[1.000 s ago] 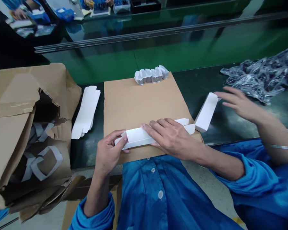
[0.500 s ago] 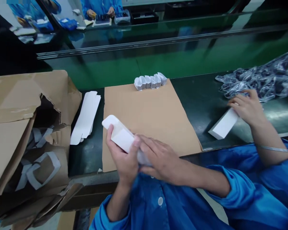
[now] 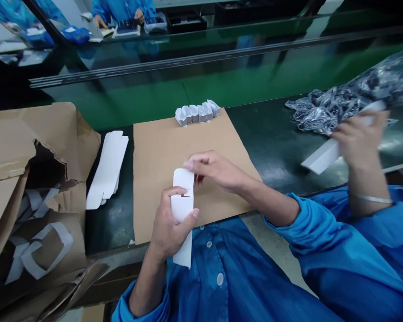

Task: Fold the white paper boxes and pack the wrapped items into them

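My left hand [image 3: 169,229] is wrapped round a long white carton [image 3: 182,206] and holds it upright above the near edge of a brown cardboard sheet [image 3: 161,147]. The carton's rounded top flap stands open. My right hand [image 3: 218,172] reaches in from the right, fingers together, with the fingertips on that top flap. Both my sleeves are blue.
A stack of flat white carton blanks [image 3: 108,167] lies left of the sheet. A row of small white folded pieces [image 3: 197,112] sits at its far edge. A torn cardboard box [image 3: 27,147] is at the left. At right, a co-worker's hand [image 3: 359,134] holds another white carton [image 3: 322,157] by plastic bags [image 3: 336,107].
The carton has gone from lying flat on the sheet to upright in my left hand. My right hand moved from its side to the top flap. The co-worker lifted the other carton.
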A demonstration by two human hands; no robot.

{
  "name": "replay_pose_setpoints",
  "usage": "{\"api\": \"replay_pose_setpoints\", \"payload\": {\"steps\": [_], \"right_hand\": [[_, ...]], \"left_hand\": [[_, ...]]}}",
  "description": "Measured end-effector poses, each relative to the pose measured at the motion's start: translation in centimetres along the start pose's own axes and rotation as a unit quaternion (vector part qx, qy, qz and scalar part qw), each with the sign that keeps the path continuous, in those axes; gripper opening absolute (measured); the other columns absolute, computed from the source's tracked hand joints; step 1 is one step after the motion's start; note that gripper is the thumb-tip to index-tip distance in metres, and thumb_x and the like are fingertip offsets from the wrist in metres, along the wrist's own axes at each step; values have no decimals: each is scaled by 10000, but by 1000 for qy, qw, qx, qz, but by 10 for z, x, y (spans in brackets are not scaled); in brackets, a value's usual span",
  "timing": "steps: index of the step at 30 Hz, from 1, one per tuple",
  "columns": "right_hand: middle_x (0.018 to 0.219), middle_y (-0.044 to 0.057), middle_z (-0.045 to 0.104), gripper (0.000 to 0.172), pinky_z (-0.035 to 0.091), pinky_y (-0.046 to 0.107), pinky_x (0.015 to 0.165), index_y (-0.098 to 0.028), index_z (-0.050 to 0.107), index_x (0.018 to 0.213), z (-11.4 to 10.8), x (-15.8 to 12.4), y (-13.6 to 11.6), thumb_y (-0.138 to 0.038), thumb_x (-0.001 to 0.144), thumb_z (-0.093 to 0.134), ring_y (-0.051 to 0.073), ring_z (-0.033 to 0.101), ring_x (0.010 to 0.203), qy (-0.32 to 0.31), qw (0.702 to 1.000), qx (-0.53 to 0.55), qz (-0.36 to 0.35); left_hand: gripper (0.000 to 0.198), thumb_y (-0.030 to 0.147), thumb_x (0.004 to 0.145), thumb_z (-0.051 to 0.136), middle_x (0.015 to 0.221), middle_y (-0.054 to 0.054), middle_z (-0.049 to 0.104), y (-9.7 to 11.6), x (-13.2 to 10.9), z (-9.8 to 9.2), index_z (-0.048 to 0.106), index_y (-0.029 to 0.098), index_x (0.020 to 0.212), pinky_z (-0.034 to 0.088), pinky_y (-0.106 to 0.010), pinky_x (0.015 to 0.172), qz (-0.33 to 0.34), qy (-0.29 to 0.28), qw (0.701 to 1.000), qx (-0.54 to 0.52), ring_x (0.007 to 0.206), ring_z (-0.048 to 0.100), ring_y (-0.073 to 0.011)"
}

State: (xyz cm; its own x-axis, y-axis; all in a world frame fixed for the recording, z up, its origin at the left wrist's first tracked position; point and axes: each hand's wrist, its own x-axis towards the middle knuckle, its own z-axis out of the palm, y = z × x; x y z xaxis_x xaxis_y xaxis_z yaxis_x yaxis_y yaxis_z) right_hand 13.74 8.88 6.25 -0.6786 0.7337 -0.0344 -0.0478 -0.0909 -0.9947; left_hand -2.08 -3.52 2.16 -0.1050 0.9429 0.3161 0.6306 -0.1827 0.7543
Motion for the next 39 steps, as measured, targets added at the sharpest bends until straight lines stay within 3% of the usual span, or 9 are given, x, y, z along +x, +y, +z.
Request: {"api": "replay_pose_setpoints", "payload": {"steps": [3,7,9,12,17,21,24,35,39], "right_hand": [[731,-15,629,298,455,209,609,-143,641,784,8,1,4,-420,811,746,88,581,673,-65,997,26,26],[840,-2,666,271,457,214,689,-141,671,876,18,-6,8,-325,742,819,94,593,769,-46,998,39,11],[839,8,671,254,464,231,683,-142,683,880,21,-10,9,-325,754,805,111,604,771,-29,999,27,3],[896,33,695,153,493,261,710,-152,712,884,24,-14,11,-278,808,751,142,642,831,-18,999,-37,-32],[1002,44,743,113,543,316,878,-184,735,936,30,-21,24,-170,896,631,150,681,968,15,972,-163,-172],[1084,122,745,172,567,347,899,-129,712,1045,38,-28,39,-213,926,620,178,693,1028,50,915,-257,-307],[1059,156,747,168,583,348,865,-97,695,1046,40,-30,46,-179,931,604,189,707,1010,94,880,-302,-354],[1194,133,705,283,539,321,1011,-114,677,1167,45,-24,45,-174,963,490,179,642,1176,64,866,-371,-330],[1220,92,698,310,538,314,959,-158,646,1234,14,15,22,-230,997,460,174,648,1137,-87,854,-447,-253]], "left_hand": [[354,305,813,652,957,-26,581,-3,0,3,502,214,1121,497,-259,602,-15,-5,1000,25,762,619,-157],[579,301,760,725,1076,-57,554,-8,-5,14,425,216,1248,542,-276,663,10,75,997,26,880,646,-183],[790,274,749,744,1135,-76,539,-9,-8,20,296,234,1399,563,-298,723,35,111,993,-9,972,647,-204],[1027,267,787,721,1180,-108,556,-9,-10,20,22,247,1539,580,-338,781,17,89,996,-16,1035,645,-225],[774,313,849,649,1392,-170,493,-9,-11,9,241,227,1501,532,-450,979,-1,-1,998,69,1253,559,-294],[640,272,865,604,1358,-162,526,-8,-10,5,316,197,1431,539,-431,980,-4,1,998,58,1233,581,-270],[588,245,868,590,1331,-150,540,-8,-9,7,342,196,1399,546,-414,971,-8,-7,999,48,1206,598,-252],[572,294,888,576,1389,-120,501,-15,0,3,342,241,1406,505,-416,1019,-61,-35,997,-30,1260,556,-238],[568,395,851,638,1341,-116,537,-22,9,6,413,222,1344,510,-408,995,-165,20,978,-124,1215,577,-253]]}}
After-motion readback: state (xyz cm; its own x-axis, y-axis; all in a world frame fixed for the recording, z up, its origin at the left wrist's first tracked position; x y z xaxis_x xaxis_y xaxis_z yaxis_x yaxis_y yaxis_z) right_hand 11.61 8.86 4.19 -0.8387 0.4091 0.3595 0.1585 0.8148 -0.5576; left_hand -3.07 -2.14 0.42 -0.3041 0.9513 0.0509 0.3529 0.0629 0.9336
